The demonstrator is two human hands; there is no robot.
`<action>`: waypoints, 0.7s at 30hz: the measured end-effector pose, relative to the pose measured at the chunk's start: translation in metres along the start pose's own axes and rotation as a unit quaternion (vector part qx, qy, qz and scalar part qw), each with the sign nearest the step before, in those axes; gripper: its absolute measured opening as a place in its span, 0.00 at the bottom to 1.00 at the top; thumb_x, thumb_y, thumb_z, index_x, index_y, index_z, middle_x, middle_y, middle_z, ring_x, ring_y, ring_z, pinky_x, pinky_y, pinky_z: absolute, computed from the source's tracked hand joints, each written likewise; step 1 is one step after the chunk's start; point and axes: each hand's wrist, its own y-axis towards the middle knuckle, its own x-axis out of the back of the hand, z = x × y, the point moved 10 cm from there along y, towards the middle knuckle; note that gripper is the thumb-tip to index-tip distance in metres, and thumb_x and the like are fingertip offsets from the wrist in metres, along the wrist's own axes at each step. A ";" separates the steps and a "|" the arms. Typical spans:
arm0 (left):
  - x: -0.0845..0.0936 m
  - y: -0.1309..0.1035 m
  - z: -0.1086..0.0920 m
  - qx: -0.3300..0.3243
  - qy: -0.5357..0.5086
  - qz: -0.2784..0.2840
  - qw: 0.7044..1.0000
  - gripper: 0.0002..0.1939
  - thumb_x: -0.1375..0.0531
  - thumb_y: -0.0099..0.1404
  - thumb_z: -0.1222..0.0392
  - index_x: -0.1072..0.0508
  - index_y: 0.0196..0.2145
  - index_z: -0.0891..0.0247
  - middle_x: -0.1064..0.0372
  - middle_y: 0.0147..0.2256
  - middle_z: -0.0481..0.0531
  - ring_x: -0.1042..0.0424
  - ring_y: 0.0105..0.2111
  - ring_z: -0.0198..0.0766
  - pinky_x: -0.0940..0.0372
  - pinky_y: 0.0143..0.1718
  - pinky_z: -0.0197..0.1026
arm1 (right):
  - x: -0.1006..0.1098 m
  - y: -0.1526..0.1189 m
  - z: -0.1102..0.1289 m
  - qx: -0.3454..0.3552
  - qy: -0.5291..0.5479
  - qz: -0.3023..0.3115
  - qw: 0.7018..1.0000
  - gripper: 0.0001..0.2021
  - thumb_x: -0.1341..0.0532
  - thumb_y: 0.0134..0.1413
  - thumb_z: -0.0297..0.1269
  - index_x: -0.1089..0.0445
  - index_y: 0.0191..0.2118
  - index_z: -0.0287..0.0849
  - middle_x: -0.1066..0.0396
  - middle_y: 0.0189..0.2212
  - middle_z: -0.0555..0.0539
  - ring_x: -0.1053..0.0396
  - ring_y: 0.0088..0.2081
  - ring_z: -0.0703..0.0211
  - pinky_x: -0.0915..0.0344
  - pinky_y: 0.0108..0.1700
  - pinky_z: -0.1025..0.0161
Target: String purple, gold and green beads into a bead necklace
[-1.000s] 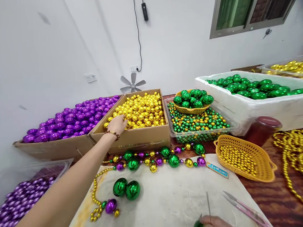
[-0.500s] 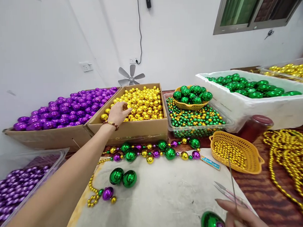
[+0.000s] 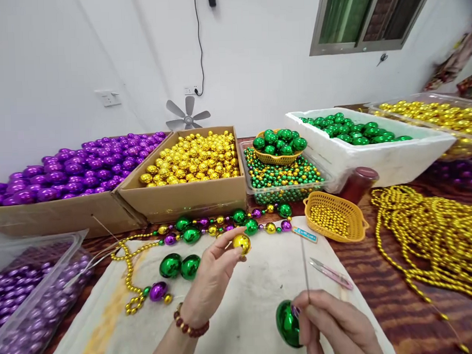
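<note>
My left hand (image 3: pixel 216 268) pinches a shiny gold bead (image 3: pixel 242 244) between thumb and fingers, held above the white cloth (image 3: pixel 260 310). A long thin needle (image 3: pixel 305 262) stands upright in the pinch of my right hand (image 3: pixel 334 320). Beside those fingers is a big green bead (image 3: pixel 288 324), with a small purple bead (image 3: pixel 295 310) partly hidden at its edge. Two loose green beads (image 3: pixel 170 265) lie left of my left hand. Near them a gold bead string (image 3: pixel 129 273) ends by a purple bead (image 3: pixel 158 291). Behind runs a strand of mixed beads (image 3: pixel 191 234).
Cardboard boxes of purple beads (image 3: pixel 76 167) and gold beads (image 3: pixel 196 157) line the back. A clear tub (image 3: pixel 286 188), a white foam box (image 3: pixel 347 160) and a yellow basket (image 3: pixel 355 211) stand rightward. Pink-handled snips (image 3: pixel 332 274) and gold bead strands (image 3: pixel 431 237) lie at right.
My left hand has come out of the gold bead box, back over the cloth with a gold bead. My right hand still holds the needle. The view has shifted right.
</note>
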 end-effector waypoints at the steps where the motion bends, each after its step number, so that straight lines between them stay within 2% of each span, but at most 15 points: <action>1: 0.001 -0.004 0.000 -0.017 0.026 -0.013 0.999 0.19 0.39 0.64 0.63 0.29 0.52 0.57 0.30 0.45 0.53 0.33 0.42 0.36 0.37 0.41 0.36 | -0.001 0.001 -0.004 0.002 -0.005 0.007 1.000 0.18 0.42 0.61 0.51 0.25 0.39 0.41 0.33 0.19 0.49 0.36 0.16 0.64 0.43 0.17 0.68; 3: 0.002 -0.011 -0.001 -0.049 0.075 -0.032 0.995 0.18 0.38 0.63 0.62 0.29 0.51 0.55 0.31 0.45 0.51 0.34 0.43 0.36 0.38 0.42 0.34 | -0.003 0.002 -0.011 0.002 -0.016 0.016 1.000 0.18 0.44 0.63 0.50 0.27 0.39 0.40 0.34 0.19 0.51 0.37 0.15 0.66 0.46 0.17 0.70; 6: 0.001 -0.018 -0.001 -0.070 0.112 -0.038 0.991 0.15 0.37 0.62 0.61 0.28 0.48 0.55 0.31 0.47 0.51 0.34 0.45 0.38 0.39 0.47 0.36 | -0.007 0.005 -0.022 -0.005 -0.034 0.027 0.999 0.18 0.46 0.64 0.50 0.28 0.41 0.39 0.33 0.20 0.51 0.36 0.16 0.66 0.45 0.18 0.70; 10: 0.002 -0.022 0.007 -0.045 0.077 -0.047 0.995 0.17 0.38 0.64 0.61 0.29 0.51 0.55 0.33 0.51 0.53 0.33 0.46 0.39 0.38 0.48 0.39 | -0.010 0.008 -0.037 -0.018 -0.057 0.041 0.997 0.19 0.46 0.64 0.51 0.30 0.39 0.38 0.31 0.22 0.50 0.33 0.18 0.65 0.44 0.18 0.72; 13: 0.003 -0.022 0.011 -0.028 0.042 -0.051 0.997 0.17 0.39 0.64 0.61 0.28 0.51 0.55 0.33 0.52 0.53 0.32 0.44 0.40 0.37 0.46 0.40 | -0.011 0.007 -0.051 -0.024 -0.065 0.039 0.997 0.20 0.48 0.65 0.50 0.31 0.35 0.38 0.34 0.19 0.52 0.37 0.16 0.69 0.47 0.18 0.73; 15: 0.005 -0.022 0.010 -0.036 0.040 -0.057 0.997 0.17 0.38 0.64 0.61 0.27 0.51 0.54 0.33 0.52 0.53 0.31 0.44 0.40 0.36 0.45 0.40 | -0.012 0.005 -0.062 -0.030 -0.053 0.033 0.998 0.20 0.49 0.66 0.51 0.31 0.39 0.38 0.36 0.19 0.53 0.39 0.16 0.70 0.47 0.18 0.73; 18: 0.009 -0.024 0.008 -0.048 0.060 -0.070 0.995 0.17 0.38 0.63 0.61 0.27 0.51 0.54 0.31 0.51 0.53 0.31 0.44 0.40 0.36 0.46 0.41 | -0.016 0.000 -0.074 -0.020 -0.016 0.034 0.999 0.22 0.49 0.65 0.52 0.33 0.50 0.38 0.34 0.24 0.51 0.35 0.19 0.66 0.42 0.18 0.72; 21: 0.013 -0.027 0.005 -0.062 0.086 -0.084 0.991 0.18 0.37 0.62 0.61 0.26 0.50 0.55 0.30 0.51 0.54 0.32 0.47 0.42 0.37 0.47 0.41 | -0.020 -0.005 -0.076 0.001 -0.016 0.044 0.999 0.22 0.49 0.65 0.51 0.32 0.50 0.38 0.30 0.26 0.47 0.30 0.22 0.62 0.37 0.19 0.70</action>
